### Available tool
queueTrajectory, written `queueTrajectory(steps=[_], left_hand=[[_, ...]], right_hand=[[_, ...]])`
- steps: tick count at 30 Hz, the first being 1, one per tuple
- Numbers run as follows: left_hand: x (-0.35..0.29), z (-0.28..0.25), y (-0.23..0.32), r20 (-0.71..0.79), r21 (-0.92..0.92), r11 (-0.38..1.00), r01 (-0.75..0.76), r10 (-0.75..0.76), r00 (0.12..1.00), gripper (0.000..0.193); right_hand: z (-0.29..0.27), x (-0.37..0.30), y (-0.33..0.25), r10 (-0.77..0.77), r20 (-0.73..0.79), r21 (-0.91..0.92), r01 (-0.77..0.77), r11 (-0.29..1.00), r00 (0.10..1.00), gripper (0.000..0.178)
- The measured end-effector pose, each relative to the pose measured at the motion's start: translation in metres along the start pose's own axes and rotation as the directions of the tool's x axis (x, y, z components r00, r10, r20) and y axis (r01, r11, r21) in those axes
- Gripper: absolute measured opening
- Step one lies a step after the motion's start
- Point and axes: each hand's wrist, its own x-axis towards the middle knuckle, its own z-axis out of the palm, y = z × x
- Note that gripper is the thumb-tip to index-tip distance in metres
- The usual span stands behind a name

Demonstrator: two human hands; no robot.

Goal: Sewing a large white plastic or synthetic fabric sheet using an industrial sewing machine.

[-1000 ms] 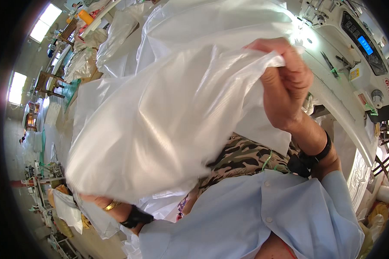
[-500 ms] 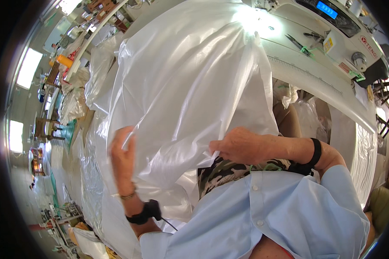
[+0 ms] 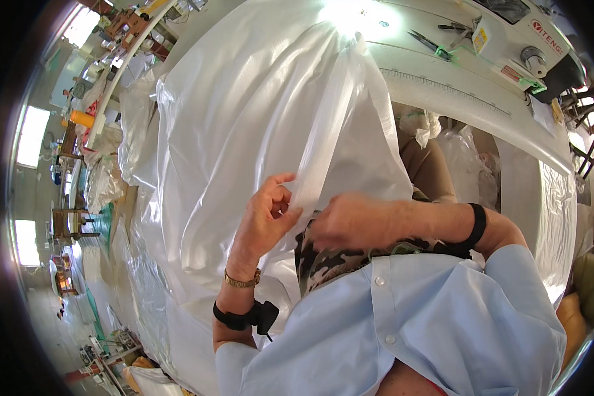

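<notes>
A large sheet of shiny white plastic fabric (image 3: 224,132) spreads from the sewing machine's lit needle area down to my lap, gathered in long folds. Its folded edge strip (image 3: 318,148) runs down toward my hands. My left hand (image 3: 267,214) is beside the lower end of that strip, thumb and index finger apart, other fingers bent. Just to its right, my right hand (image 3: 353,221) hovers over my camouflage-patterned lap (image 3: 330,261). Motion smears its fingers, so I cannot see whether they hold the fabric.
The white sewing machine (image 3: 508,56) stands at the far right on a pale table with a printed ruler (image 3: 442,89). Thread snips (image 3: 431,45) lie near the machine. Crumpled clear plastic (image 3: 468,165) is below the table edge. More plastic sheeting (image 3: 138,231) heaps up at left.
My left hand has moved right, toward the strip and my right hand. The right hand has shifted slightly and blurred. The fabric's lower corner no longer shows stretched from the right fingers.
</notes>
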Motion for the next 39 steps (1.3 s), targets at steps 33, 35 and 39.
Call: queueTrajectory(steps=[33,35,39], left_hand=[[-0.048,0.044,-0.004,-0.168,0.011,1.000,-0.024,0.026,0.985,0.015],[-0.053,0.047,0.004,-0.125,-0.139,0.989,0.044,-0.062,0.990,0.015],[-0.052,0.057,0.015,-0.058,-0.415,0.902,0.119,-0.157,0.986,0.019]], right_hand=[[0.015,-0.051,-0.042,0.410,0.046,0.818,-0.270,0.508,0.911,0.029],[0.017,-0.051,-0.042,0.431,0.055,0.827,-0.283,0.486,0.901,0.028],[0.019,-0.051,-0.042,0.458,0.051,0.844,-0.284,0.456,0.888,0.028]])
